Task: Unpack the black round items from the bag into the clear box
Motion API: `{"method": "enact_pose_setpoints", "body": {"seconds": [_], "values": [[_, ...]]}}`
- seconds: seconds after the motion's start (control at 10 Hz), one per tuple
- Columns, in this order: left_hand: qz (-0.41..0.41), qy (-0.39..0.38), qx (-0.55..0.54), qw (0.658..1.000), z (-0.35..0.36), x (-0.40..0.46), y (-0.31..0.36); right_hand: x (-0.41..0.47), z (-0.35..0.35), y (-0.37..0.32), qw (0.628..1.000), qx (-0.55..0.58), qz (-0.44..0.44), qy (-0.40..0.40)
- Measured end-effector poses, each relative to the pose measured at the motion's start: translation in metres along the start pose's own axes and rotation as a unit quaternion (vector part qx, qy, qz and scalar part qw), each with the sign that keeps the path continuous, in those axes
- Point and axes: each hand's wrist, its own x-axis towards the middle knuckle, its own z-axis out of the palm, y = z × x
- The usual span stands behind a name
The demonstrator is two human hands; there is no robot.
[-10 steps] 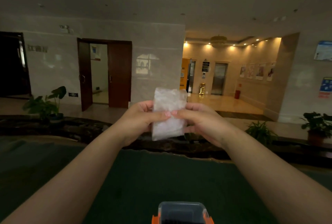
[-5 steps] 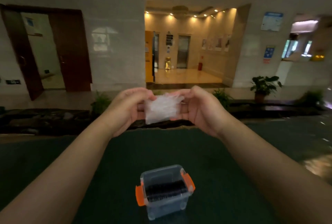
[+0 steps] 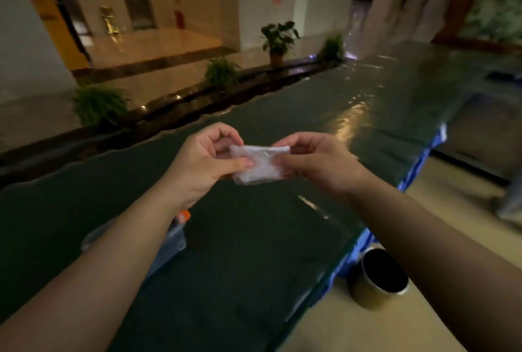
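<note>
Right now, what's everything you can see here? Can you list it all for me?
Plastic bag: one, clear and crumpled, pinched between both hands above the table.
Clear box: one, orange latch, on the table, mostly hidden under the left forearm.
Table: one, dark green, glossy.
Bin: one, metal with dark inside, on the floor right of the table.
Potted plants: several, green, beyond the table.
Left hand: pinching the bag.
Right hand: pinching the bag.
</note>
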Motion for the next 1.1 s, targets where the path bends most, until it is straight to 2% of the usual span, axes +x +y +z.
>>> {"method": "enact_pose_setpoints", "body": {"seconds": [0.3,0.4,0.5,0.7,0.8,0.9,1.0,1.1], "values": [[-0.141,-0.105,0.019,0.984,0.208,0.088,-0.096,-0.067,-0.220,0.099,0.976,-0.044,0.093,0.190],[-0.167,-0.122,0.060,0.976,0.293,0.120,-0.144,-0.092,-0.317,0.154,0.950,-0.062,0.155,0.265],[-0.173,-0.111,0.095,0.974,0.340,0.127,-0.181,-0.111,-0.369,0.204,0.916,-0.082,0.221,0.326],[-0.213,-0.151,0.124,0.957,0.440,0.140,-0.285,-0.148,-0.462,0.340,0.824,-0.081,0.374,0.417],[-0.236,-0.170,0.133,0.948,0.473,0.143,-0.347,-0.153,-0.491,0.419,0.777,-0.077,0.428,0.454],[-0.262,-0.176,0.148,0.937,0.495,0.145,-0.400,-0.150,-0.508,0.493,0.749,-0.062,0.477,0.457],[-0.268,-0.187,0.158,0.932,0.513,0.148,-0.451,-0.145,-0.525,0.566,0.736,-0.035,0.507,0.447],[-0.274,-0.198,0.165,0.927,0.524,0.155,-0.486,-0.137,-0.537,0.615,0.752,-0.001,0.520,0.405]]}}
